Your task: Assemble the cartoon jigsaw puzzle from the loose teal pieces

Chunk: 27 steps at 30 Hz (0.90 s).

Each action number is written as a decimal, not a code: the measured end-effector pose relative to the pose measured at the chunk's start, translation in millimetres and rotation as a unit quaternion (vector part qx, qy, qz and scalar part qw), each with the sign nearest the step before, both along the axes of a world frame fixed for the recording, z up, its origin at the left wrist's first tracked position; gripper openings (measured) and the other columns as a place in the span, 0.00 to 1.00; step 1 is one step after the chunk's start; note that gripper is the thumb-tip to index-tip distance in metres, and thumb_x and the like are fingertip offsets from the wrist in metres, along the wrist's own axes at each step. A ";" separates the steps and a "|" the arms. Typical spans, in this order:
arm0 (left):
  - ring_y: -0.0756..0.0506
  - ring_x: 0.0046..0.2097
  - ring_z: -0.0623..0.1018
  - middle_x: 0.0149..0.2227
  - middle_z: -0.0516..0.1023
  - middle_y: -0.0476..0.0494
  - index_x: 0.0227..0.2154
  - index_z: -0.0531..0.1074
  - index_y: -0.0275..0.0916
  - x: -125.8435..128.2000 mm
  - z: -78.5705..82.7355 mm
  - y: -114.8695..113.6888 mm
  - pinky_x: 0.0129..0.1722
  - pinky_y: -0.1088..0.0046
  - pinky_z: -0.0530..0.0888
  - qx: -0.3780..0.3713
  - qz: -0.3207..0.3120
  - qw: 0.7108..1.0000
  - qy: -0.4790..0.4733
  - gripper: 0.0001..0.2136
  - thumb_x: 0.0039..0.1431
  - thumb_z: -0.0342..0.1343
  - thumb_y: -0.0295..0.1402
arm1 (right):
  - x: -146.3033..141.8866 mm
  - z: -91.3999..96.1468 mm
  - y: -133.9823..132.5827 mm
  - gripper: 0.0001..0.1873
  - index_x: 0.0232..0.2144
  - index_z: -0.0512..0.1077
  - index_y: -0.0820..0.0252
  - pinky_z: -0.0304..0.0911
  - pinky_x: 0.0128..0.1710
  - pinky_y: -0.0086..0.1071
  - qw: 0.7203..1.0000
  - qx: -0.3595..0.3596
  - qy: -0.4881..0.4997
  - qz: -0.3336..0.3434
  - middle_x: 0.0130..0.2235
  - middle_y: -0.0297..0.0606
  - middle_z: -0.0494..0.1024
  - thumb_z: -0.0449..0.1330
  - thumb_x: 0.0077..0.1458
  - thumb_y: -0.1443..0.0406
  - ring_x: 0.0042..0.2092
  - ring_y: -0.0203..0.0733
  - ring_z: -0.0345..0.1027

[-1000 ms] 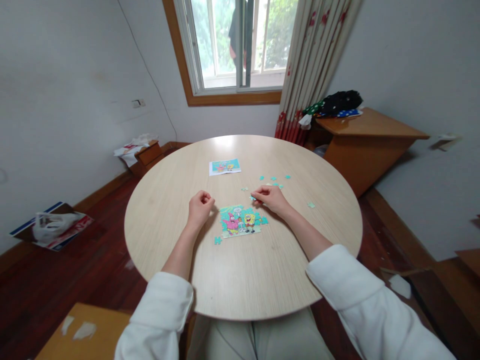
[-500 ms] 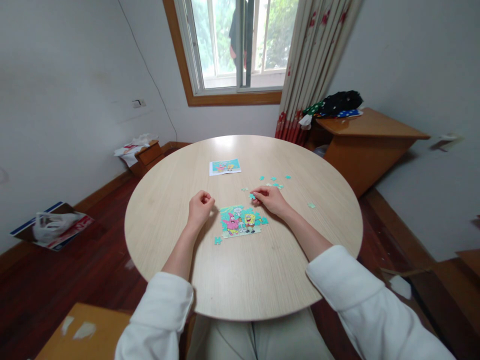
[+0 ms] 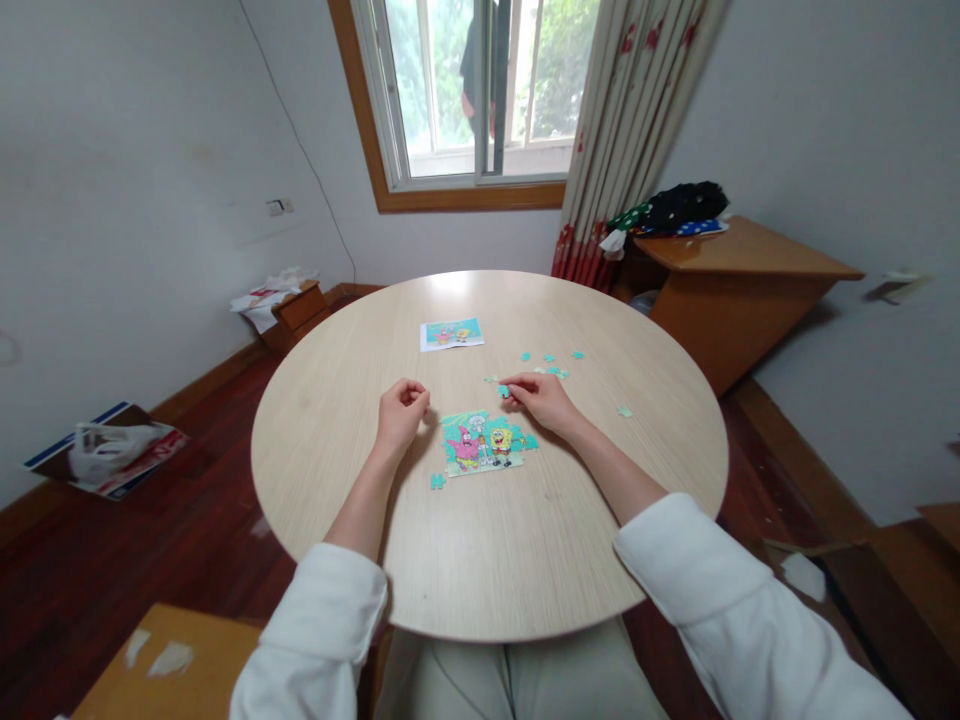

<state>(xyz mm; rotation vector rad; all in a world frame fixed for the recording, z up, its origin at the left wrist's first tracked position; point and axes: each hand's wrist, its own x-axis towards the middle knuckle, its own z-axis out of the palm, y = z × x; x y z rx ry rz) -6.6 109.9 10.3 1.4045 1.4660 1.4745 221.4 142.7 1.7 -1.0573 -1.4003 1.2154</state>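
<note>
A partly assembled cartoon jigsaw puzzle lies on the round wooden table between my hands. My right hand pinches a small teal puzzle piece just above the puzzle's upper right edge. To the left of the puzzle rests my left hand, curled into a loose fist on the table; I cannot see anything in it. One loose teal piece sits at the puzzle's lower left corner. Several loose pieces are scattered beyond my right hand.
A reference picture card lies farther back on the table. Another single piece lies to the right. A wooden desk with clothes stands at the right, a curtain and window behind. Bags and a box sit on the floor at left.
My right hand has lifted the teal piece slightly and shifted it a little up and left. My left hand has stayed put.
</note>
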 end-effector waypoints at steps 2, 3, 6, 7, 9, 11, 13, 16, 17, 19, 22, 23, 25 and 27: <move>0.51 0.25 0.71 0.20 0.70 0.51 0.24 0.67 0.37 2.3 1.8 -1.0 0.29 0.73 0.69 -0.007 -0.033 0.997 -0.065 0.07 0.41 0.56 0.34 | -2.6 2.0 -4.0 0.14 0.29 0.75 0.63 0.67 0.29 0.30 1.000 0.003 0.006 0.008 0.22 0.33 0.75 0.65 0.39 0.59 0.25 0.32 0.69; 0.51 0.26 0.72 0.22 0.72 0.50 0.25 0.68 0.36 3.8 3.0 -2.0 0.31 0.72 0.71 -0.016 -0.053 0.994 -0.092 0.09 0.41 0.57 0.35 | -4.3 3.0 -6.6 0.15 0.29 0.75 0.63 0.67 0.30 0.30 1.000 0.003 0.011 0.014 0.23 0.33 0.75 0.65 0.39 0.59 0.25 0.32 0.69; 0.49 0.29 0.74 0.25 0.74 0.47 0.27 0.70 0.36 8.3 5.7 -5.6 0.35 0.68 0.73 -0.040 -0.105 0.988 -0.108 0.12 0.40 0.61 0.38 | -10.5 5.5 -15.0 0.16 0.32 0.75 0.63 0.68 0.31 0.31 0.999 -0.005 0.021 0.039 0.24 0.34 0.75 0.65 0.40 0.60 0.26 0.34 0.71; 0.48 0.30 0.75 0.26 0.75 0.46 0.27 0.71 0.36 9.5 6.1 -6.7 0.35 0.67 0.73 -0.045 -0.119 0.987 -0.098 0.13 0.39 0.62 0.39 | -12.6 6.1 -17.5 0.16 0.33 0.75 0.63 0.68 0.31 0.32 0.999 -0.007 0.020 0.050 0.23 0.34 0.75 0.65 0.40 0.60 0.27 0.34 0.71; 0.48 0.31 0.75 0.27 0.76 0.45 0.28 0.72 0.35 11.7 6.2 -8.7 0.36 0.67 0.73 -0.048 -0.147 0.985 -0.074 0.15 0.37 0.64 0.38 | -16.6 7.1 -21.5 0.17 0.34 0.75 0.64 0.69 0.32 0.32 0.997 -0.007 0.016 0.072 0.24 0.34 0.76 0.65 0.39 0.60 0.27 0.35 0.72; 0.47 0.32 0.75 0.28 0.76 0.44 0.29 0.73 0.35 13.7 5.5 -10.3 0.37 0.66 0.73 -0.048 -0.177 0.981 -0.057 0.15 0.36 0.65 0.37 | -19.7 7.7 -23.8 0.17 0.34 0.75 0.64 0.69 0.33 0.33 0.996 -0.008 0.014 0.091 0.24 0.35 0.76 0.66 0.39 0.60 0.28 0.36 0.72; 0.48 0.32 0.75 0.29 0.76 0.44 0.31 0.74 0.35 15.9 4.4 -11.6 0.37 0.66 0.74 -0.053 -0.209 0.975 -0.054 0.16 0.35 0.66 0.35 | -22.0 7.9 -24.7 0.17 0.33 0.75 0.64 0.69 0.33 0.34 0.995 -0.009 0.014 0.102 0.23 0.36 0.77 0.66 0.39 0.60 0.28 0.37 0.73; 0.49 0.31 0.75 0.28 0.75 0.45 0.32 0.75 0.34 19.3 2.1 -13.1 0.35 0.68 0.74 -0.069 -0.247 0.964 -0.066 0.17 0.36 0.66 0.33 | -24.0 7.4 -24.8 0.17 0.33 0.75 0.64 0.69 0.33 0.34 0.994 -0.011 0.015 0.108 0.23 0.36 0.77 0.66 0.38 0.60 0.27 0.37 0.72; 0.50 0.30 0.74 0.28 0.75 0.46 0.33 0.75 0.34 20.4 1.2 -13.4 0.35 0.68 0.74 -0.071 -0.256 0.962 -0.069 0.17 0.36 0.66 0.32 | -24.4 7.1 -24.7 0.17 0.33 0.75 0.64 0.69 0.33 0.34 0.994 -0.012 0.016 0.109 0.23 0.36 0.77 0.66 0.38 0.61 0.27 0.37 0.72; 0.50 0.30 0.74 0.28 0.74 0.46 0.34 0.75 0.34 22.4 -0.5 -14.0 0.35 0.69 0.73 -0.071 -0.266 0.959 -0.071 0.17 0.37 0.66 0.32 | -24.9 6.7 -24.7 0.16 0.32 0.75 0.63 0.69 0.33 0.34 0.994 -0.016 0.020 0.111 0.23 0.36 0.77 0.66 0.38 0.61 0.27 0.37 0.72; 0.50 0.31 0.74 0.27 0.75 0.46 0.34 0.75 0.33 24.5 -2.2 -14.6 0.35 0.70 0.73 -0.065 -0.265 0.959 -0.071 0.17 0.37 0.66 0.32 | -25.4 6.3 -24.9 0.16 0.32 0.75 0.63 0.69 0.33 0.33 0.993 -0.022 0.027 0.114 0.24 0.35 0.78 0.66 0.37 0.62 0.27 0.37 0.72; 0.50 0.31 0.74 0.27 0.75 0.46 0.33 0.75 0.33 25.0 -2.6 -14.7 0.35 0.70 0.73 -0.064 -0.262 0.960 -0.069 0.17 0.37 0.66 0.32 | -25.6 6.1 -25.0 0.15 0.32 0.75 0.63 0.69 0.33 0.33 0.993 -0.024 0.028 0.115 0.24 0.35 0.78 0.66 0.37 0.63 0.27 0.37 0.73; 0.49 0.31 0.74 0.27 0.75 0.46 0.33 0.75 0.34 25.5 -3.2 -14.7 0.35 0.70 0.72 -0.064 -0.256 0.962 -0.066 0.16 0.37 0.66 0.32 | -25.9 5.5 -25.3 0.15 0.32 0.75 0.63 0.69 0.33 0.33 0.992 -0.028 0.027 0.121 0.24 0.35 0.78 0.66 0.37 0.63 0.27 0.36 0.73; 0.49 0.31 0.75 0.27 0.75 0.45 0.32 0.75 0.34 25.7 -3.8 -14.3 0.34 0.70 0.72 -0.064 -0.256 0.963 -0.062 0.16 0.37 0.66 0.33 | -26.4 4.6 -25.4 0.15 0.32 0.75 0.63 0.69 0.33 0.32 0.991 -0.033 0.025 0.127 0.24 0.35 0.78 0.66 0.38 0.63 0.27 0.36 0.73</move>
